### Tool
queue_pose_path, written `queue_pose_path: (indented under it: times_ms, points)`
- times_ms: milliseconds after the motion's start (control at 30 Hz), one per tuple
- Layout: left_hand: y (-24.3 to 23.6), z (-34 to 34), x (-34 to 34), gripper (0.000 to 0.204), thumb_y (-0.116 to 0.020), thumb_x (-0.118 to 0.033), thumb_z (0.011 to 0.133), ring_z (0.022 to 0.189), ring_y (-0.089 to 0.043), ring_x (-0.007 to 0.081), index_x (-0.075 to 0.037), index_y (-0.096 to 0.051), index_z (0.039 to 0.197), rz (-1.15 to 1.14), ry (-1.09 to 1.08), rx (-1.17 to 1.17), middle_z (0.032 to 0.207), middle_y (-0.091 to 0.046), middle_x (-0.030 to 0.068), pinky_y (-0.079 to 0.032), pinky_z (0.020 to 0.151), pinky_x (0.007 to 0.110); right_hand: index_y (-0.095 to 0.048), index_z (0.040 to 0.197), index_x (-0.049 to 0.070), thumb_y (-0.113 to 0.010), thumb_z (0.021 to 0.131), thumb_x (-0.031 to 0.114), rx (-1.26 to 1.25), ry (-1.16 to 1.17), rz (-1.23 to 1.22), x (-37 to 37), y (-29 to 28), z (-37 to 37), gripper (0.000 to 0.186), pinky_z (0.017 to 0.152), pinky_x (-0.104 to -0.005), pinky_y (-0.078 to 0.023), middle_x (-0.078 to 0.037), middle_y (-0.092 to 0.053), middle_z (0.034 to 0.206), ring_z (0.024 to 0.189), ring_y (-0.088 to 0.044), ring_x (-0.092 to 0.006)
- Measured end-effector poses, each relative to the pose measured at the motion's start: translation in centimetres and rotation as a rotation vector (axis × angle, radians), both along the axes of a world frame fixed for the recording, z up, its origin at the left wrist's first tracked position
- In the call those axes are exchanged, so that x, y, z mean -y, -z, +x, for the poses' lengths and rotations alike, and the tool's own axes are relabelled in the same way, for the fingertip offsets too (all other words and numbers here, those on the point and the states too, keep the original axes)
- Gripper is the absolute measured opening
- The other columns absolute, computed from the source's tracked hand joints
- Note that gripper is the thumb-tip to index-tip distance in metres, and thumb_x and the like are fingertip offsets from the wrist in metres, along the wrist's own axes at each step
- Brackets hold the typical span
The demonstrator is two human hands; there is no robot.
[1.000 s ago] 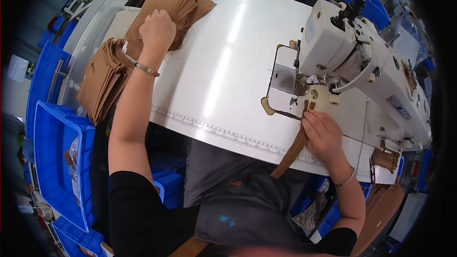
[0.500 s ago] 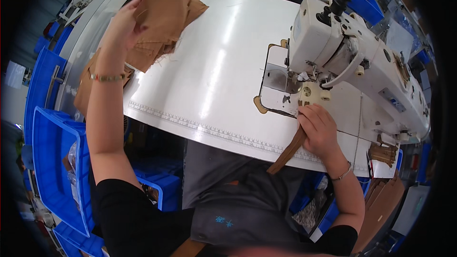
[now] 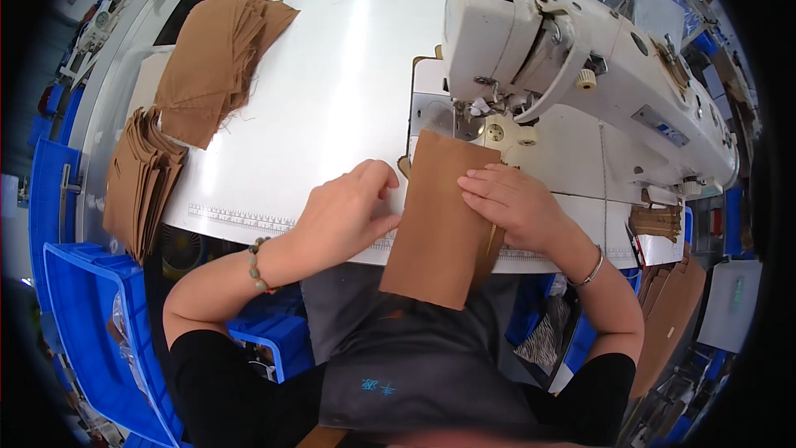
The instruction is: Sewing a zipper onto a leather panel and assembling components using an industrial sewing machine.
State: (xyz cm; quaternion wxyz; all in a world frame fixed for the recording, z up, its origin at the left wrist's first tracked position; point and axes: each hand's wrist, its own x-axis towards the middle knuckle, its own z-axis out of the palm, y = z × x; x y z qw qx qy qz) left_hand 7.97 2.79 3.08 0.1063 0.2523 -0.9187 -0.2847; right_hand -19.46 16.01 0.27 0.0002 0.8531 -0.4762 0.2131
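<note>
Brown cloth point(image 3: 438, 224) spans the front edge of the white table point(image 3: 323, 75), its far end near the sewing machine point(image 3: 514, 41), its near end hanging over your dark apron point(image 3: 398, 348). The long axis runs from the machine toward your lap, the near end slanting a little to your left.

Your right hand point(image 3: 518, 206) is the nearer one — it rests on the cloth along the right long edge, fingers side by side and laid flat. The thumb is hidden, so whether it pinches from below cannot be told. Beneath that edge, a brown zipper strip point(image 3: 491, 255) shows its gold teeth, angled much like the cloth.

Your left hand point(image 3: 347, 207) sits on the other side, fingers curled, a gap between them and the thumb. The cloth's left long edge lies directly to the right of those fingertips — so close to the thumb that touch cannot be ruled out. Two brown cloth stacks point(image 3: 207, 66) sit well apart, farther left.
</note>
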Motion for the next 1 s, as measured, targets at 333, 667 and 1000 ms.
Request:
queue_pose_path:
  times_ms: [333, 667, 1000]
  points:
    - [1.3, -6.4, 2.3, 0.022, -0.077, -0.017, 0.082, 0.09, -0.07, 0.0283, -0.009, -0.065, 0.097, -0.281, 0.174, 0.073, 0.096, -0.07, 0.0073, -0.055, 0.071, 0.04, -0.07, 0.118, 0.003, -0.07, 0.072, -0.004, -0.067, 0.13, 0.062, 2.3, 0.2, -2.2, 0.047, 0.074, -0.0379, -0.058, -0.008, -0.069, 0.13, 0.103, -0.069, -0.0279]
    - [2.4, -10.1, 8.4, 0.091, -0.077, -0.053, 0.081, 0.152, -0.036, 0.0418, 0.005, -0.049, 0.146, -0.373, 0.282, 0.179, 0.153, -0.049, 0.0182, -0.034, 0.113, 0.064, -0.07, 0.119, 0.001, -0.069, 0.077, -0.002, -0.084, 0.138, -0.025, 2.4, 1.1, -1.5, 0.042, 0.065, -0.0322, -0.061, -0.01, -0.068, 0.134, 0.119, -0.069, -0.0258]
    - [2.3, -5.6, 2.9, 0.032, -0.084, -0.011, 0.07, 0.1, -0.06, 0.0208, -0.011, -0.071, 0.099, -0.451, 0.093, -0.096, 0.116, -0.067, -0.0006, -0.042, 0.088, 0.039, -0.07, 0.124, 0.002, -0.074, 0.092, 0.019, -0.049, 0.202, -0.034, 2.7, 0.7, -0.2, 0.035, 0.074, -0.0332, -0.062, -0.01, -0.068, 0.133, 0.121, -0.067, -0.0256]
